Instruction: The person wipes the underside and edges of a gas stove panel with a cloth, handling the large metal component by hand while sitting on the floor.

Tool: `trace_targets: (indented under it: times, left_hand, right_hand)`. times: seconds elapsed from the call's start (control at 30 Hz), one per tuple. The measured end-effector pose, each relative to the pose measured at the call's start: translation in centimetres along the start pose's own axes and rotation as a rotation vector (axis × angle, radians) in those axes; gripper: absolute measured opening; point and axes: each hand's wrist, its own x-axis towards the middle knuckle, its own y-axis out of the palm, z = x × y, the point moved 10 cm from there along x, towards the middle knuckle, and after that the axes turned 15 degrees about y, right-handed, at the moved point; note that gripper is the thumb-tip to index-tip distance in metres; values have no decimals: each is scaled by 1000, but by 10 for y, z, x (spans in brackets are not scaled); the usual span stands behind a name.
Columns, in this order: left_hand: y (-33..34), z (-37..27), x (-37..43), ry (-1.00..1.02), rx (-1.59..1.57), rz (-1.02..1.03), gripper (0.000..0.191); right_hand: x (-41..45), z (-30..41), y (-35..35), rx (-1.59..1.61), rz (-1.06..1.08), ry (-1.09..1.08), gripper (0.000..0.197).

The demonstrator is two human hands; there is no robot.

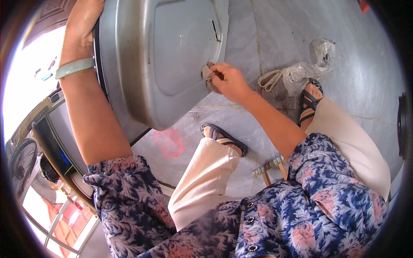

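A large grey moulded panel [184, 42] with a raised rim and a recessed middle stands before me. Brownish grime marks its bulging side, and a thin dark slit shows near its far edge. At the top left my left hand [84, 21] lies against the panel's black edge strip [100, 69]; its fingers are hidden behind the panel or cut off by the frame. A pale green bangle [75, 68] circles that wrist. My right hand [231, 82] pinches a crumpled greyish-brown cloth [208, 72] against the panel's lower right edge.
On the grey tiled floor [348, 96] lie a clear plastic bag [301, 75] with pale handles and a pink bag [168, 142] under the panel. A low stool [268, 166] stands by my sandalled feet. A fan [22, 164] and a curved counter [61, 171] are at left.
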Motion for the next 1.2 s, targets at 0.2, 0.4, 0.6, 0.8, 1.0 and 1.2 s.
trace_targets:
  times: [0.2,0.4,0.6,0.8,1.0,1.2]
  left_hand:
    - [-3,2,-3,1,18,-6,25]
    - [-3,-2,-7,-33,138,-84,31]
    - [-38,40,-4,-160,94,-7,30]
    - [-24,37,-2,-132,85,32,32]
    - [-21,33,-3,-121,153,46,34]
    - [-18,29,-7,-143,113,27,37]
  right_hand:
    - [-13,9,21,408,446,107,15]
    - [26,5,-20,580,206,185,14]
    - [44,-10,9,679,187,96,16]
    - [63,-43,-31,400,-380,245,13]
    - [52,-34,-24,538,-470,199,16]
    - [57,-11,-24,682,-337,154,18]
